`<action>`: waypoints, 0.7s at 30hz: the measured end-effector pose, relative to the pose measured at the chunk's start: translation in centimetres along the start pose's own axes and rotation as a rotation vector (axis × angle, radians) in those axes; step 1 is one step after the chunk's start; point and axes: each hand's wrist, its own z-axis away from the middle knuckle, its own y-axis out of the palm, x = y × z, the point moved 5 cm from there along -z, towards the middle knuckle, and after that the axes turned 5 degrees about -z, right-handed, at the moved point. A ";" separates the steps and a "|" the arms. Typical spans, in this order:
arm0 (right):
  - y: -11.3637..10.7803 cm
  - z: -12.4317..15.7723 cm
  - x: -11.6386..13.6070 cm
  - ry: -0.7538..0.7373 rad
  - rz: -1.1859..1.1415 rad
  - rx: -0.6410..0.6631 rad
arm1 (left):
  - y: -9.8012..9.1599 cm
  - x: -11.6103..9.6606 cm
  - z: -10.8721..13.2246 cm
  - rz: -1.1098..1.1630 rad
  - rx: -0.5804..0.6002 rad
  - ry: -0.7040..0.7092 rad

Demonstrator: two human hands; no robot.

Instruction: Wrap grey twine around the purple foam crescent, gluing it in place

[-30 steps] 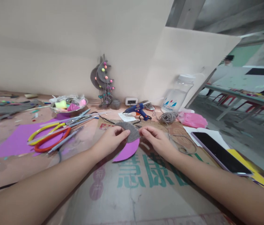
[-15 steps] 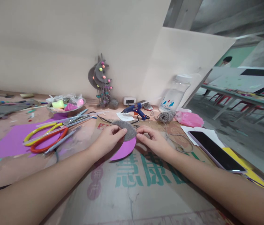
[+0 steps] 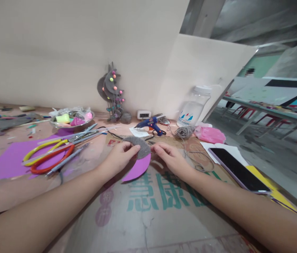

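Observation:
A crescent cut-out has its upper part wrapped in grey yarn (image 3: pixel 142 149) and its lower part showing bare purple paper (image 3: pixel 138 168). My left hand (image 3: pixel 120 154) pinches the wrapped part, thumb on top and fingers behind. Close by the crescent's right edge, my right hand (image 3: pixel 168 156) is closed, thumb against fingertips, on the grey yarn; the thin strand at the fingertips is hard to see. A loose yarn strand (image 3: pixel 201 170) loops over the cardboard to the right of that hand, near a grey yarn ball (image 3: pixel 184 131).
Beyond the hands lie a blue glue gun (image 3: pixel 151 123) and a small white clock (image 3: pixel 143 114). Scissors (image 3: pixel 50 154) rest on purple paper (image 3: pixel 3 161) at left, near a bowl (image 3: pixel 72 124). At right are a bottle (image 3: pixel 192 109), a pink bag (image 3: pixel 210 134) and a phone (image 3: pixel 239 170).
The view has shifted slightly, moving the scene a little left and down. My right fingertips have drawn slightly away from the crescent's edge; my left hand keeps its pinch.

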 end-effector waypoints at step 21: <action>-1.6 0.0 0.2 -0.033 0.095 -0.203 | 0.1 0.3 -0.2 -0.005 0.014 -0.009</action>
